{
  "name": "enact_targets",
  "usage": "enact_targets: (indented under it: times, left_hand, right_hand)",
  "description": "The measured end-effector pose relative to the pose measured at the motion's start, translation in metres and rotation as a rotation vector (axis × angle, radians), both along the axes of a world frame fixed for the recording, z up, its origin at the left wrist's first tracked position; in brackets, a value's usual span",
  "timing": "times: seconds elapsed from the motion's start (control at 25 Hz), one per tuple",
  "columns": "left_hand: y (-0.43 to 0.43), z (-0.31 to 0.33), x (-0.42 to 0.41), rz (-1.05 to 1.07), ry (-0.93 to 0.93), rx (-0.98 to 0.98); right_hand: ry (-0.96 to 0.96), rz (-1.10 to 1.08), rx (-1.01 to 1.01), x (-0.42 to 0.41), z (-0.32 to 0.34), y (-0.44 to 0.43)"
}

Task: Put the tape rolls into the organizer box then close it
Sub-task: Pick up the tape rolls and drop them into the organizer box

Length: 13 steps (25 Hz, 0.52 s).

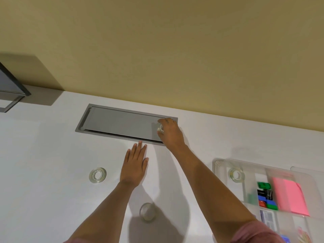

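The white desk [52, 163] fills the scene, with a grey hatch [121, 122] set into its far edge. At the right sits the open clear box [216, 170], its lid [305, 174] lying back on the far right. One roll [236, 174] already lies flat in its far-left compartment; clips [265, 195] and pink notes [289, 195] fill the compartments to the right.

The right hand [171, 132] reaches to the far right end of the hatch, fingers pinched closed around a small clear roll [160, 128]. The left hand [135, 163] lies flat and spread on the desk, holding nothing.

Two rolls remain loose: one [97, 175] flat on the desk left of the left hand, one [147, 211] standing on edge near the body between the forearms.

These rolls look light and rigid, with smooth, glossy plastic sides that are probably a bit slippery. The one on edge may well roll if nudged. A pinch across the outer rim, or a finger hooked through the core, seems the surest hold. Being clear on white, they are easy to misjudge.
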State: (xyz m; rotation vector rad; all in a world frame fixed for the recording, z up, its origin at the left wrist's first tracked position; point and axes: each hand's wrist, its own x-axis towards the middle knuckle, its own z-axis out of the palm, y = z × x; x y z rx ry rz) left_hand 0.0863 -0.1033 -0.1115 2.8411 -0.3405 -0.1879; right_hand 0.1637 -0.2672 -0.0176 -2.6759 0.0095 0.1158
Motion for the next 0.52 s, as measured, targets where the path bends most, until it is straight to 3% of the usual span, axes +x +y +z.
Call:
enact_targets:
  times: [0.32,0.52]
  left_hand:
    - [-0.013,0.030,-0.036,-0.027,0.238,0.011]
    - [-0.035,0.041,-0.070,-0.064,0.229,0.018]
  right_hand:
    - [-0.050,-0.179,0.006,-0.096,0.029,-0.075]
    - [-0.085,-0.317,0.021,-0.158,0.033,-0.120]
